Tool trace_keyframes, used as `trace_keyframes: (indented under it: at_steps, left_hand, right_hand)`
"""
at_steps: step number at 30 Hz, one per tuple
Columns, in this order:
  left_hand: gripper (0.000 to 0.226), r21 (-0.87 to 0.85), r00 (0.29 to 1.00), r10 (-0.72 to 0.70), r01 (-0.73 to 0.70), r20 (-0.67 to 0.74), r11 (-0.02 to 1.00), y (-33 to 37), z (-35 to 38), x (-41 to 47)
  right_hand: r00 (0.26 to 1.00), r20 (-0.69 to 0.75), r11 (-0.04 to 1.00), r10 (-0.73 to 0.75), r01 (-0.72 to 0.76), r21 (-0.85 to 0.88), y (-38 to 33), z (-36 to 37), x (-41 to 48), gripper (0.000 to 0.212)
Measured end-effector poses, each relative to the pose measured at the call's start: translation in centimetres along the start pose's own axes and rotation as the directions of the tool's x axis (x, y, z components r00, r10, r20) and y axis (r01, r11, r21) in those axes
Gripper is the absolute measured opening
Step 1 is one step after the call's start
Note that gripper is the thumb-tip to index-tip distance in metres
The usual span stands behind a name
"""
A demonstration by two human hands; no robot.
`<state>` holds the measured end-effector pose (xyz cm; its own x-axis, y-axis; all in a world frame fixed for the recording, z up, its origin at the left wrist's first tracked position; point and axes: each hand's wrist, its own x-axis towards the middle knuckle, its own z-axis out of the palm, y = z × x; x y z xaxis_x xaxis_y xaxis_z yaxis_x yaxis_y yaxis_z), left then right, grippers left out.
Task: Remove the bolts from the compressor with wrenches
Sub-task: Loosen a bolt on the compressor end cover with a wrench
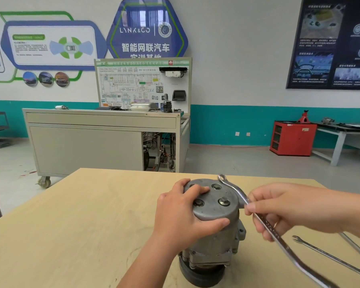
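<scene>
**Wrench held over upright compressor's bolted cap**

The compressor point(214, 231) stands on end near the middle of the pale wooden table point(71, 225). Its long axis is vertical, with the dark pulley end down on the wood and the flat round cap facing up. Three bolts point(223, 201) show on that cap.

Your left hand point(181, 217) grips the cap from the left. The fingers are curled over the top face, covering its far left part, and the thumb is pressed against the near rim.

Your right hand point(283, 210) holds a long wrench point(267, 226), its shaft pinched between the thumb and the curled fingers just right of the compressor. The wrench's long axis slants from far left to near right. Its ring end sits at the cap's far right edge, apart from the bolt heads, and its other end runs down toward the near right corner of the view.

A second wrench point(330, 259) lies flat on the table to the right of your right hand, on much the same slant, untouched. Beyond the table stand a grey wheeled bench point(87, 146) and, far right, a red cabinet point(293, 138).
</scene>
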<state>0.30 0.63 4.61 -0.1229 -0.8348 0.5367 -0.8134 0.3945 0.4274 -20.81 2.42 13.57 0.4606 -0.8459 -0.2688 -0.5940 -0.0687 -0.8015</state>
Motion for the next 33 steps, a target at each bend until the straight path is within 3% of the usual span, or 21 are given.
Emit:
trace_keyframes:
  at_steps: [4,6,10,24,26,29,31,33]
  left_hand:
    - [0.087,0.003,1.0,0.005,-0.005,-0.014,1.0,0.0,0.0,-0.1]
    - [0.086,0.002,1.0,0.007,-0.007,-0.019,1.0,0.0,0.0,0.0]
    - [0.086,0.011,1.0,0.011,-0.01,-0.023,1.0,0.0,0.0,-0.1]
    - [0.087,0.019,1.0,0.009,-0.009,0.006,1.0,0.2,-0.2,0.0]
    - [0.088,0.022,1.0,0.011,-0.011,0.006,1.0,0.2,-0.2,0.0]
    - [0.087,0.013,1.0,0.015,-0.015,-0.003,1.0,0.0,-0.1,0.0]
    - [0.087,0.005,1.0,0.008,-0.008,-0.002,1.0,-0.1,-0.1,-0.1]
    - [0.087,0.005,1.0,0.006,-0.006,0.002,1.0,-0.1,-0.1,-0.1]
  right_hand:
    - [0.992,0.123,0.984,0.009,-0.03,0.174,-0.8,1.7,-0.5,0.014]
    - [0.994,0.11,0.978,0.015,-0.037,0.205,-1.2,2.4,-0.4,0.011]
    - [0.996,0.058,0.965,0.068,-0.08,0.25,-1.3,3.1,0.2,0.025]
    - [0.99,0.074,0.958,0.117,-0.132,0.253,-1.3,2.7,0.1,0.025]
    - [0.985,0.113,0.97,0.13,-0.15,0.19,-1.4,2.1,0.1,0.026]
    - [0.974,0.152,0.981,0.169,-0.151,-0.119,-2.0,0.3,0.0,0.028]
    - [0.974,0.125,0.922,0.19,-0.133,-0.364,-2.6,-1.0,0.1,0.029]
    - [0.987,0.046,0.779,0.151,-0.091,-0.621,-2.9,-1.8,0.5,0.03]
